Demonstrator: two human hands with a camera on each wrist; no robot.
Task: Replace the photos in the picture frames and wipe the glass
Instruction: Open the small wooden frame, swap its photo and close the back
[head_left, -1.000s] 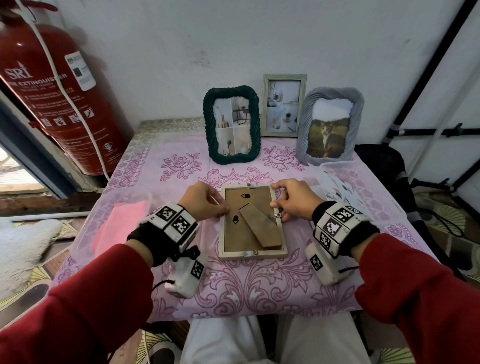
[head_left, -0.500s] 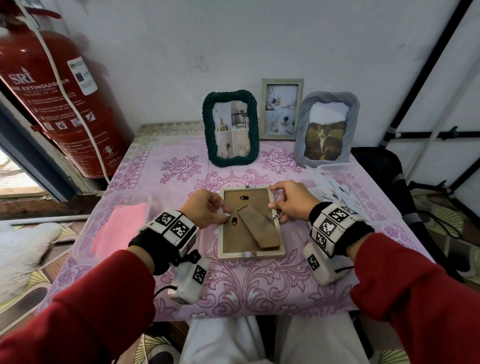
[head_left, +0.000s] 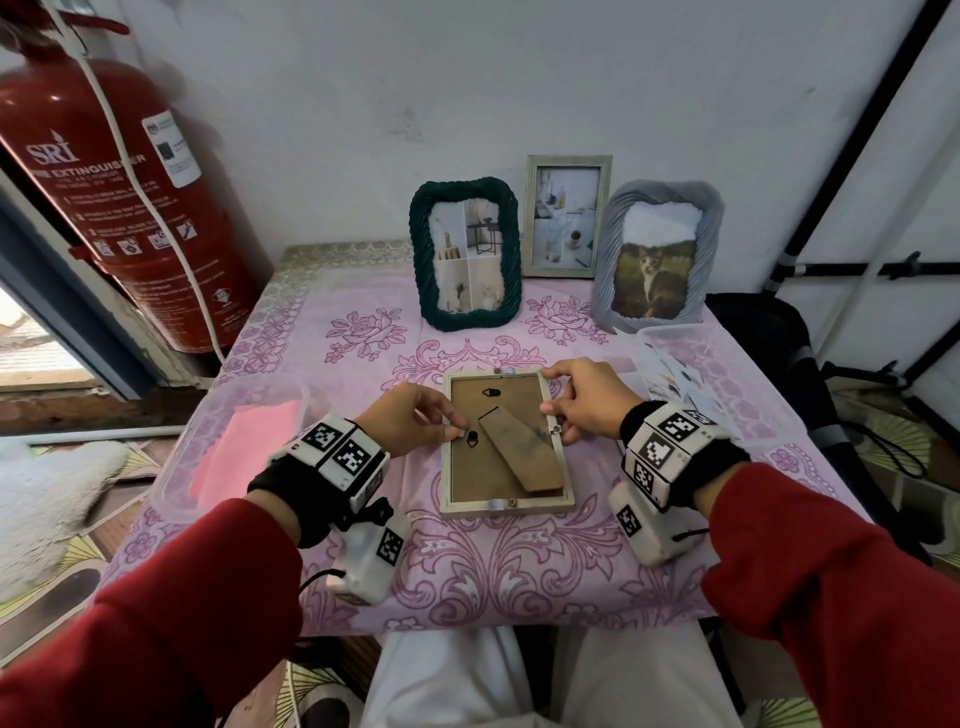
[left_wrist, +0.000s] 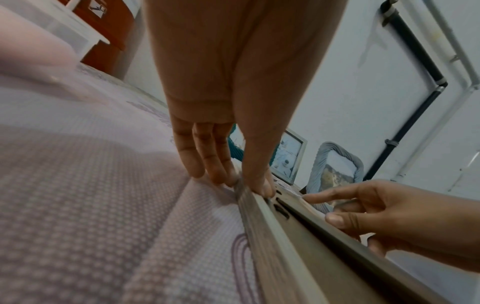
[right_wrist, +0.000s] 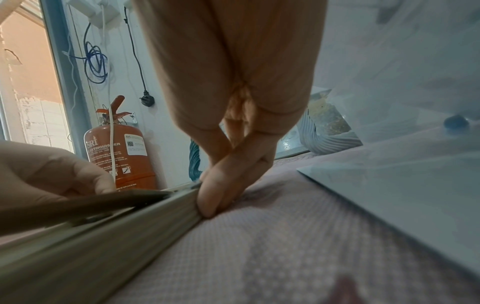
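Observation:
A pale wooden picture frame (head_left: 506, 499) lies face down mid-table, its brown backing and folded stand up. My left hand (head_left: 451, 426) pinches the frame's left rail at a small metal tab. In the left wrist view the left thumb (left_wrist: 259, 181) sits on the frame rail (left_wrist: 272, 236) and the fingers touch the cloth beside it. My right hand (head_left: 553, 405) grips the right rail. In the right wrist view its fingers (right_wrist: 223, 185) close on the frame edge (right_wrist: 103, 236).
Three frames stand at the back: a green rope one (head_left: 466, 312), a pale wooden one (head_left: 567, 163) and a grey one with a cat photo (head_left: 655, 197). A clear tub (head_left: 176, 467) holding a pink cloth sits left, a photo tub (head_left: 675, 332) right, a fire extinguisher (head_left: 104, 208) far left.
My left fingertips have slid slightly down the frame's left rail to the tab. The right hand stays on the right rail. The frame has not moved.

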